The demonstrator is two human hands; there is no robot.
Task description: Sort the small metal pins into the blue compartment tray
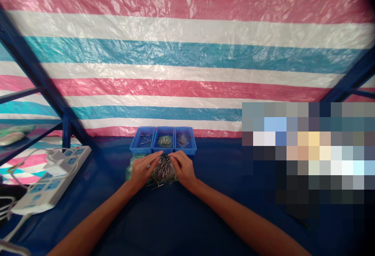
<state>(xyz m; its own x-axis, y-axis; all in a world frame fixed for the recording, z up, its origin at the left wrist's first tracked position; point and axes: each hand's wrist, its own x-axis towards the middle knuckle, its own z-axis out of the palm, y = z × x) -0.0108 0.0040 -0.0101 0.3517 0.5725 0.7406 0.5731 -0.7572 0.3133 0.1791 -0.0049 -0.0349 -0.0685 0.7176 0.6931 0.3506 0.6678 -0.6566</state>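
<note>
My left hand [143, 168] and my right hand [184, 170] meet over a heap of small metal rods [163, 169], just in front of the blue bins. The fingers of both hands are bent and pressed together at the heap's far edge, their tips almost touching. What they pinch is too small and dark to make out. Under and around the rods lies crumpled green, see-through plastic [130, 168], partly covered by my left hand. A few rods stick out toward me at the heap's near edge.
Three blue bins, the left [133, 146], middle [164, 151] and right [185, 152], hold loose rods and plastic-bagged parts. A white power strip [58, 185] with cables lies left on the blue table [146, 224]. Striped sheeting [187, 61] hangs behind; the right side is blurred out.
</note>
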